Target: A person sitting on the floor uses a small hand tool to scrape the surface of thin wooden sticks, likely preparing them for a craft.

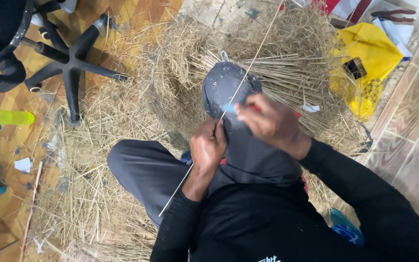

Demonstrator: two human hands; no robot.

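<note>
we see a thin, pale, smooth stick [248, 68], dry and matt like split cane. the heap of straw [122, 121] under it looks rough, brittle and dull. more cut sticks [287, 73] lie bundled, the same dry wood tone. our trousers [238, 145] are matt grey cloth with pale flecks. the chair base [71, 60] is black plastic, faintly shiny. the yellow bag [369, 53] looks like crinkled, glossy plastic. the floor [6, 97] is varnished wood.

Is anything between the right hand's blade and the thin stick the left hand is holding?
Nothing visible. The right hand brings the small tool directly against the thin stick, just above the left hand over the raised knee.
</note>
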